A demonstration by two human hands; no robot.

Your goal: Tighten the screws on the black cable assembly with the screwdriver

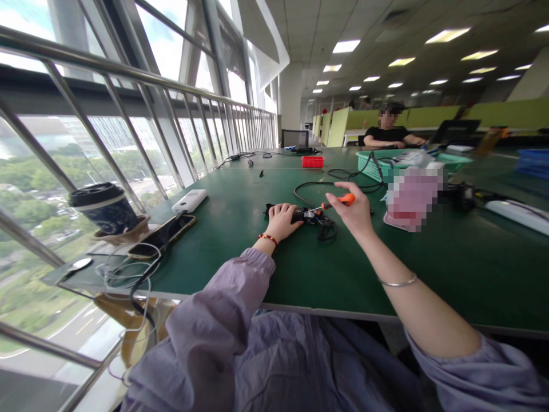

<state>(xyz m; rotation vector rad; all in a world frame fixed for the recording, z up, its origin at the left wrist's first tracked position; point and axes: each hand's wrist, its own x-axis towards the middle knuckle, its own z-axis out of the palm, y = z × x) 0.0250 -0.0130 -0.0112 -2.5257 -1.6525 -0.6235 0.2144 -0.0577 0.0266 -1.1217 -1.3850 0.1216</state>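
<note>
My left hand [282, 221] is closed over a black device [295, 214] lying on the green table, its fingers wrapped across the top. A screwdriver [343, 200] with an orange handle is in my right hand [355, 213], gripped at the handle between thumb and fingers. Its thin metal shaft points left, and the tip is at the right end of the device, beside my left fingers. I cannot tell whether the tip sits in a screw. Dark wires [327, 228] lie coiled at that end. My hand hides much of the device.
On the left stand a coffee cup [105, 209], a phone [162, 236] with cables, and a white power bank [190, 201]. Farther back are a red box [313, 162] and a green basket [371, 166]. A pink-cased item [414, 197] lies right. A person [388, 129] sits across the table.
</note>
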